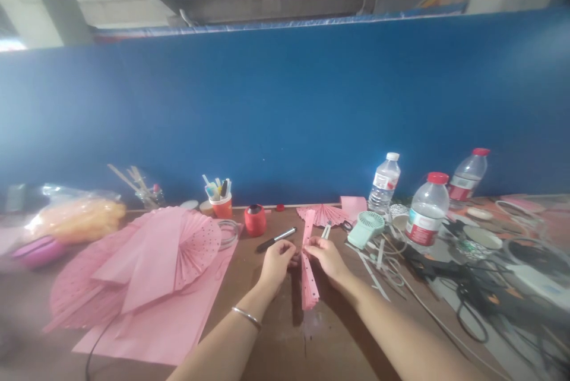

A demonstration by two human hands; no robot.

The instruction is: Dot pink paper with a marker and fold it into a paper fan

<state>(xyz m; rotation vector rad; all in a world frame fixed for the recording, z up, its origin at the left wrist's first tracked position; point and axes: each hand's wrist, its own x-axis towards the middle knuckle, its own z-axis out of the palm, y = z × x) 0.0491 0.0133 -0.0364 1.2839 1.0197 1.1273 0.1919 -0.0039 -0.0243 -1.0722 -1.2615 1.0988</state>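
A narrow stack of pleated pink paper (pixel 309 287) with dark dots along its edges stands lengthwise in front of me. My right hand (pixel 328 256) pinches it near its middle, thumb and fingers closed on the folds. Just left of the pleats, my left hand (pixel 276 261) has its fingertips pressed together. Whatever lies between those left fingertips is too small to make out. A black marker (pixel 276 240) rests on the brown table behind my left hand. Behind my right hand is a pale slim tool (pixel 326 229), partly hidden.
Pink paper fans (pixel 198 244) and sheets are piled at left. A red round container (pixel 255 221) and a cup of pens (pixel 221 206) stand at the back. To the right are a mint handheld fan (pixel 366 228), a red-capped bottle (pixel 427 212) and tangled cables (pixel 474 310). A blue partition (pixel 276 102) rises behind.
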